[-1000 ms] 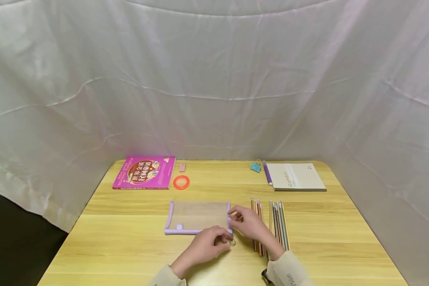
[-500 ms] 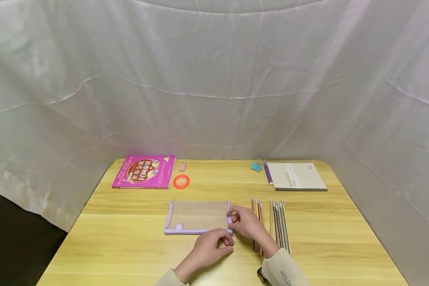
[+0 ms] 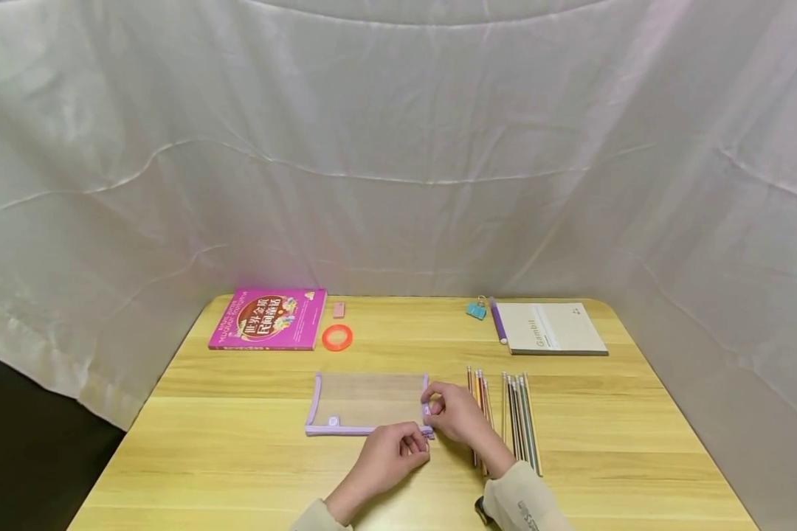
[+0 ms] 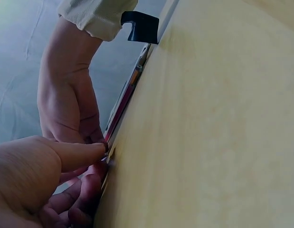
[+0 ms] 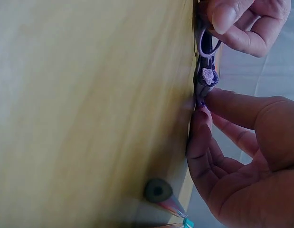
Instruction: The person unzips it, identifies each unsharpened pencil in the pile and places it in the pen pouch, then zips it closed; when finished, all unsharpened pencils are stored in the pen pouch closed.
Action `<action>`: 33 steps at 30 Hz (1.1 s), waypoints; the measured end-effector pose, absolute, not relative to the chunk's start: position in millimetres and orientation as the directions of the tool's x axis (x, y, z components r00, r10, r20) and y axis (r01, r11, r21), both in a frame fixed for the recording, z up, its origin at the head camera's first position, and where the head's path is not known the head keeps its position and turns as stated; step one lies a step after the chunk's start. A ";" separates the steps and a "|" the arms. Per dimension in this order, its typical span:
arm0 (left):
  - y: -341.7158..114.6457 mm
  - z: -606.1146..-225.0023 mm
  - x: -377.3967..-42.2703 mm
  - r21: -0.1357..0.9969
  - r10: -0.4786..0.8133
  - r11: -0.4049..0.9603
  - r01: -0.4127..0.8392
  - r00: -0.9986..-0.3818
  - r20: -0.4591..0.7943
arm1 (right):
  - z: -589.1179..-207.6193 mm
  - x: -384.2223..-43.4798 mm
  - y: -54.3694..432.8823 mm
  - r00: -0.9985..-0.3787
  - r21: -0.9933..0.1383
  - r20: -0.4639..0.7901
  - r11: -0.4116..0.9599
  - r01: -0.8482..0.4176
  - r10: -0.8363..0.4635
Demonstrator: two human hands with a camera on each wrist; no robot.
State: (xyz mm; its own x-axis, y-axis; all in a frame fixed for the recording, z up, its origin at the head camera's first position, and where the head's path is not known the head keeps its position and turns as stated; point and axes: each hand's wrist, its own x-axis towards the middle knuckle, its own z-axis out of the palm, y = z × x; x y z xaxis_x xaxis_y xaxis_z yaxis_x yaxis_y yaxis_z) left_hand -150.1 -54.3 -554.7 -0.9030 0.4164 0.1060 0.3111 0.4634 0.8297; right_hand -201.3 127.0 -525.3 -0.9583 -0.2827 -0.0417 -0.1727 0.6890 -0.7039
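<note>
A see-through pencil pouch (image 3: 372,400) with lilac edging lies flat in the middle of the table in the head view. My right hand (image 3: 463,419) pinches its right edge between thumb and forefinger. At the near right corner, my left hand (image 3: 393,451) holds the zipper's pull ring (image 5: 201,46) with thumb and curled fingers. The right wrist view shows this ring just beyond the pouch's corner, beside a small lilac tab (image 5: 208,75). In the left wrist view both hands almost meet, and the pouch is mostly hidden there.
Two groups of pencils, reddish pencils (image 3: 480,391) and darker pencils (image 3: 521,420), lie by my right forearm. Farther back are a pink book (image 3: 268,319), a pink eraser (image 3: 339,310), an orange tape ring (image 3: 325,338), a blue binder clip (image 3: 476,310), a purple pen (image 3: 497,321) and a notebook (image 3: 558,327).
My left fingers shift slightly right, then back, and now cover the pull ring that showed earlier. My right hand stays on the pouch's edge, its sleeve slightly farther left.
</note>
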 end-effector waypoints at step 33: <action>-65.9 -557.7 -159.9 0.927 0.341 0.331 0.176 -0.938 0.056 | -527.2 -204.6 125.8 -0.958 -0.690 -0.050 0.703 -0.171 -0.282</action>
State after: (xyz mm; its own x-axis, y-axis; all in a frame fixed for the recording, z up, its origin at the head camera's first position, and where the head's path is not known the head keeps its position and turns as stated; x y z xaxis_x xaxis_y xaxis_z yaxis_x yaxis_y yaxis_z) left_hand -159.9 -65.9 -557.7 -0.9384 0.3409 0.0561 0.1757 0.3311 0.9271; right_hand -204.6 125.8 -527.2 -0.9582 -0.2816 -0.0501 -0.1706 0.7033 -0.6902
